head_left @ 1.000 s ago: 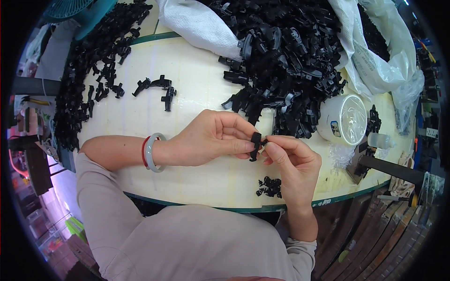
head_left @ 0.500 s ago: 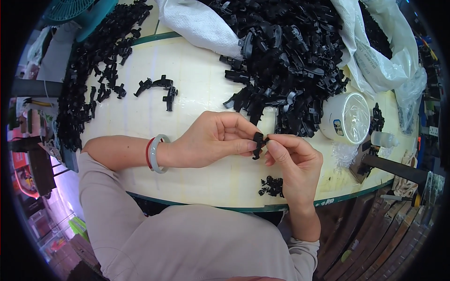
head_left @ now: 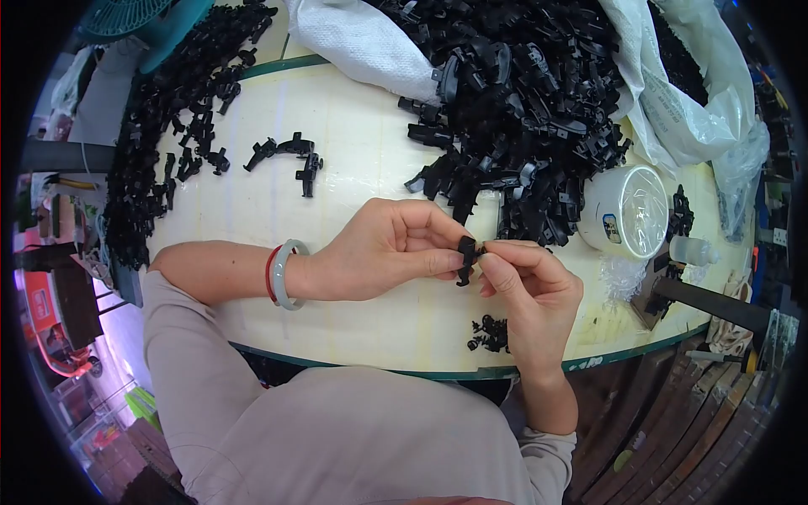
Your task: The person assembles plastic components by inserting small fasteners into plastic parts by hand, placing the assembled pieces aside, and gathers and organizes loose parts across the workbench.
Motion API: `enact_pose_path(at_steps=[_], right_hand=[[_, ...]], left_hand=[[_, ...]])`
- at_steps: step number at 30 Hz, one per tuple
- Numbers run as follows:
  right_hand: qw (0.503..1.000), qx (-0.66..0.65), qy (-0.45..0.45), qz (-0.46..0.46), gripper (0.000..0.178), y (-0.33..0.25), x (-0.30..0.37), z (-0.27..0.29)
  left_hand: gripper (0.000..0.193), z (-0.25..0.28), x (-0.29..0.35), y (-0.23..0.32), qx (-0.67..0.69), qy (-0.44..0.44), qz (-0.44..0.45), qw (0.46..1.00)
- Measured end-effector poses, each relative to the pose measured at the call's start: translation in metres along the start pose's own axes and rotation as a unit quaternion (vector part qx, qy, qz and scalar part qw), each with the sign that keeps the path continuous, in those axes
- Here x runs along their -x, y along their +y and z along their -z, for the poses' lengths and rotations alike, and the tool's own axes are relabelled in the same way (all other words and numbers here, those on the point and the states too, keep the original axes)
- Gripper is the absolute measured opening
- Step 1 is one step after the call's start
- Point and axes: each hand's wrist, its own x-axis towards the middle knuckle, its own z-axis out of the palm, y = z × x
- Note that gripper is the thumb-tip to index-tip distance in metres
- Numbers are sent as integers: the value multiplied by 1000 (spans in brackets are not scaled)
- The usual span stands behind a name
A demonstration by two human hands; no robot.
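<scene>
Between my two hands, above the cream tabletop point(head_left: 337, 337), is a small black plastic part point(head_left: 465, 259). My left hand point(head_left: 379, 252) pinches it between thumb and forefinger. From the other side my right hand point(head_left: 532, 282) is closed at a tiny black piece point(head_left: 481, 250) that meets the part; its shape is mostly hidden by the fingertips. Just left of my right wrist lies a little heap of tiny black pieces point(head_left: 488, 334). Beyond my left hand a few black plastic parts point(head_left: 295, 147) lie loosely in a bent row.
A large pile of black parts point(head_left: 522, 101) spreads at the back, between a white woven sack point(head_left: 362, 46) and plastic bags point(head_left: 690, 126). More parts point(head_left: 139, 185) line the left edge. At right stand a white tub point(head_left: 610, 215), a small clear bottle point(head_left: 692, 250) and a dark metal bar point(head_left: 711, 303).
The whole view has shifted very slightly. Both hands keep the same hold on the black part and the tiny piece.
</scene>
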Motion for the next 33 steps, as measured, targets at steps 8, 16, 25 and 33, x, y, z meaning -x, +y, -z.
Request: enact_pose_path(at_steps=[8, 16, 25, 33], right_hand=[[995, 52, -14, 82, 12, 8, 1, 0], [998, -18, 61, 9, 18, -7, 5, 10], [983, 170, 65, 38, 14, 0, 52, 75], [977, 210, 28, 12, 13, 2, 53, 76]], left_hand=[[19, 0, 1, 1, -14, 2, 2, 1000], [19, 5, 3, 7, -1, 15, 28, 999], [14, 59, 50, 40, -320, 276, -2, 906], [23, 47, 21, 46, -627, 252, -244, 695]])
